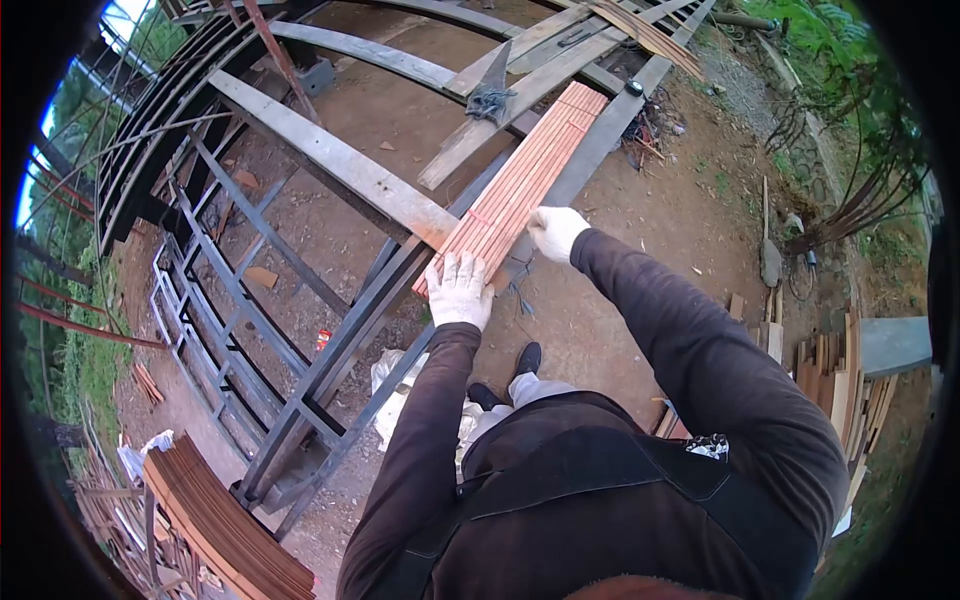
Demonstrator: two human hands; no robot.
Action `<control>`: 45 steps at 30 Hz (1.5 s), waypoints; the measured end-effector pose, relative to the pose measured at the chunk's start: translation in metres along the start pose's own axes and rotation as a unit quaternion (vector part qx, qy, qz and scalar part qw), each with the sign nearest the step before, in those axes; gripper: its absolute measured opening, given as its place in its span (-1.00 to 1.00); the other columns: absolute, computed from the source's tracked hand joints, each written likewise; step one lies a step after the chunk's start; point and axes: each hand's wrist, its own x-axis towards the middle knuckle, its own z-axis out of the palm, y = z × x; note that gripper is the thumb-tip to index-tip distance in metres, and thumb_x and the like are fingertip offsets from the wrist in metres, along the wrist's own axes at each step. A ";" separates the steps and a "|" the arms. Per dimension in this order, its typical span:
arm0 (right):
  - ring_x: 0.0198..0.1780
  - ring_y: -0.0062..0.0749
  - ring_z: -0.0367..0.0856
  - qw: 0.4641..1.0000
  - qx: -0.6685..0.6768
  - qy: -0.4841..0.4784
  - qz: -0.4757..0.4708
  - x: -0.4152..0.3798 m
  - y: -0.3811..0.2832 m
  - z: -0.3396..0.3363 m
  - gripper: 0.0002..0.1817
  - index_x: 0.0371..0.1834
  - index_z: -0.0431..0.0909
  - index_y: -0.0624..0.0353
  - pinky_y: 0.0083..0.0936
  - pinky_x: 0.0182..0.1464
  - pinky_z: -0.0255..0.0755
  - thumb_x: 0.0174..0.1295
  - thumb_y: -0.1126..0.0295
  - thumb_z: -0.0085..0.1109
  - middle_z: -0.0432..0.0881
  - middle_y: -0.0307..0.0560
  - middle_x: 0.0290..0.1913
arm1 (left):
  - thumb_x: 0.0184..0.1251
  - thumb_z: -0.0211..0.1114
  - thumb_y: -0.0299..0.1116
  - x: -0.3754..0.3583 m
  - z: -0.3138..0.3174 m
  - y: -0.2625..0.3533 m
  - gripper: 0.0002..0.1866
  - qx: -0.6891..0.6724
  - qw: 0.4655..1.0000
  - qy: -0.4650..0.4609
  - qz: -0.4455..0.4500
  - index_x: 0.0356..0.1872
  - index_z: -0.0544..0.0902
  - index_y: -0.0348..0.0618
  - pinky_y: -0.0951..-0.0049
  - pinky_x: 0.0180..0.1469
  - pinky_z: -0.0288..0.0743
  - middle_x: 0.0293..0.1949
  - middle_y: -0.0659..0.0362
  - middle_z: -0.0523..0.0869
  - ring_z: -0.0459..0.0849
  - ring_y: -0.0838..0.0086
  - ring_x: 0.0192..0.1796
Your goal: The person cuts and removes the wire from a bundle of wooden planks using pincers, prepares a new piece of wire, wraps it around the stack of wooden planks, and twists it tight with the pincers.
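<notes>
A bundle of long, narrow reddish wood strips (pixel 520 185), tied with thin red bands, lies on the metal beams in front of me. My left hand (pixel 460 293), in a white glove, rests on the near end of the bundle with its fingers laid over the top. My right hand (pixel 557 236), also gloved, is closed beside the bundle's right edge. What it pinches, if anything, I cannot make out. Below it, thin dark strands (pixel 522 285) hang near the beam.
Grey metal framing (pixel 335 155) spreads left over bare soil. Loose boards (pixel 530 95) and a grey rag (pixel 490 103) lie beyond the bundle. A small dark device (pixel 634 88) sits on the right beam. Curved brown boards (pixel 225 530) are stacked lower left, with timber (pixel 845 370) at right.
</notes>
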 end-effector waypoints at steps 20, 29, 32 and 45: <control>0.11 -0.16 0.81 0.918 0.157 0.064 0.358 -0.261 0.371 -0.094 -0.60 0.06 0.78 0.22 -0.32 0.23 0.59 0.36 0.13 0.37 0.84 0.13 0.02 | 0.34 0.32 -0.20 -0.041 0.013 0.180 -0.66 -0.182 0.944 -0.181 -0.209 0.07 0.79 -0.05 -0.06 0.11 0.62 -0.10 -0.15 0.82 0.78 -0.11 0.00; 0.02 -0.33 0.81 0.943 0.288 -0.039 0.163 -0.050 0.461 -0.117 -0.66 0.07 0.77 0.27 -0.39 0.13 0.63 0.38 0.25 0.37 0.86 0.03 -0.05 | 0.45 0.12 0.08 0.052 0.135 0.218 -0.49 -0.290 0.823 -0.238 -0.428 0.14 0.81 0.00 0.17 0.36 0.54 0.17 -0.06 0.81 0.74 0.02 0.27; -0.08 -0.40 0.79 0.942 0.312 -0.051 0.109 0.049 0.493 -0.113 -0.67 0.06 0.77 0.28 -0.41 0.04 0.64 0.38 0.27 0.38 0.85 -0.01 -0.10 | 0.49 0.10 0.12 0.064 0.174 0.208 -0.47 -0.290 0.806 -0.308 -0.413 0.16 0.81 0.01 0.18 0.36 0.54 0.19 -0.01 0.80 0.73 0.02 0.27; 0.04 0.02 0.80 0.976 0.154 0.094 -0.125 0.385 0.475 -0.243 -0.60 0.09 0.72 0.31 -0.19 0.18 0.62 0.27 0.27 0.39 0.81 0.20 -0.05 | 0.47 0.15 0.05 0.206 0.202 0.215 -0.53 -0.331 0.689 -0.311 -0.565 0.14 0.81 0.02 0.18 0.29 0.58 0.09 0.01 0.84 0.76 0.06 0.20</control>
